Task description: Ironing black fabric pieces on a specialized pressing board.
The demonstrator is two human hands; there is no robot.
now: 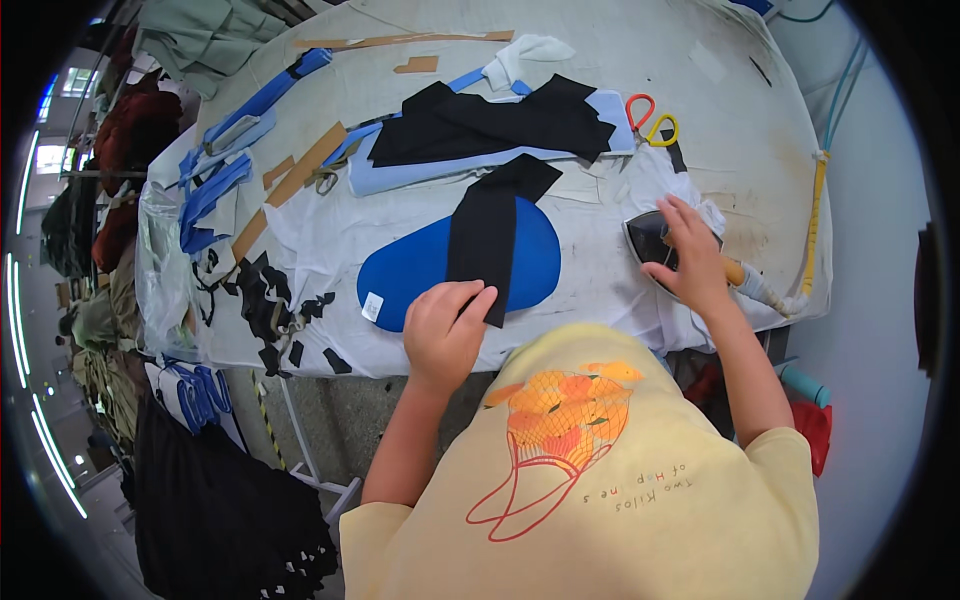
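Note:
A black fabric strip [481, 240] lies across a blue oval board [410, 265] with a small white label at its left end. The strip's far end is folded over at an angle. At its near end, my left hand [447, 325] is closed, thumb and fingers pinching the strip's edge against the board. To the right, my right hand [690, 255] is over a dark-soled iron [650, 238], its fingers curved round the top; the grip itself is hidden beneath the palm. The iron rests on crumpled white cloth beside the board.
Black cut pieces [490, 120] lie on light blue fabric beyond the board. Scissors [652, 122] with red and yellow handles are at the back right. Black scraps [270, 300], cardboard strips [290, 190] and blue strips [215, 195] lie leftward. A yellow tape [815, 225] edges the table's right.

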